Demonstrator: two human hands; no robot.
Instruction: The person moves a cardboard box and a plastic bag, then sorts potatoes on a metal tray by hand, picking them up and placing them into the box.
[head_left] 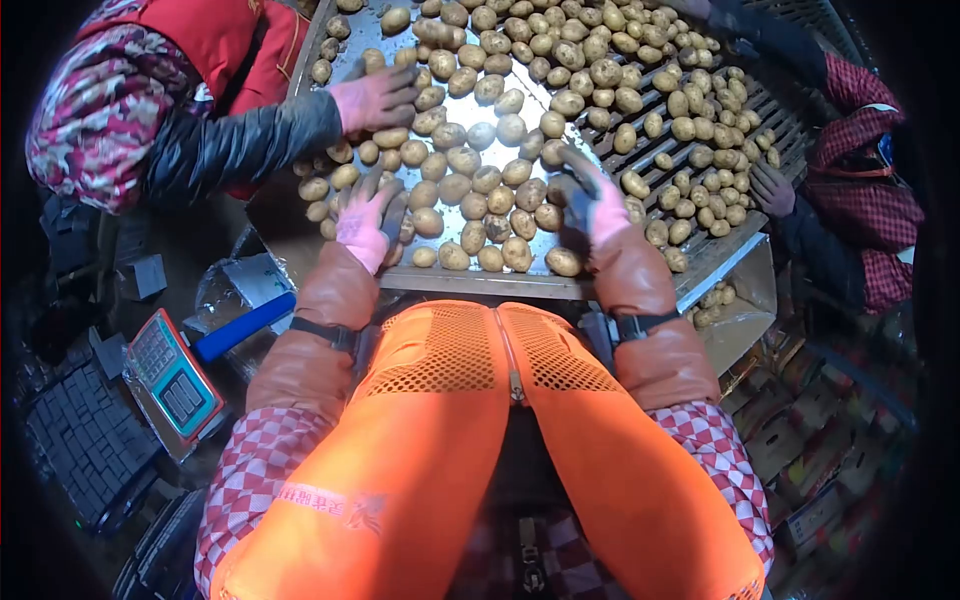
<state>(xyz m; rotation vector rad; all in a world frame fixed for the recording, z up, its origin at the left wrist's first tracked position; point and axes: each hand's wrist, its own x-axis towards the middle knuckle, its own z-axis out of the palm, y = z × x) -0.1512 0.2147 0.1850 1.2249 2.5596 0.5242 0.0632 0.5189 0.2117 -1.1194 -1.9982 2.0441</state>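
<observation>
Many potatoes (454, 187) lie spread over a shiny metal sorting table (484, 286). My left hand (368, 212), in a pink glove with dark fingers, rests among potatoes at the table's left front, its fingers apart. On the other side, my right hand (597, 202) wears a similar glove. Its fingers are stretched out beside the potatoes, near the seam between the smooth sheet and a slatted rack (640, 152). Neither hand appears to grip a potato.
At left, a co-worker's gloved hand (375, 100) touches potatoes. Another person's gloved hand (772, 190) is at the rack's right edge. A cardboard box (745, 325) with potatoes stands below right. A scale display (175, 375) and a keyboard (90, 430) are at lower left.
</observation>
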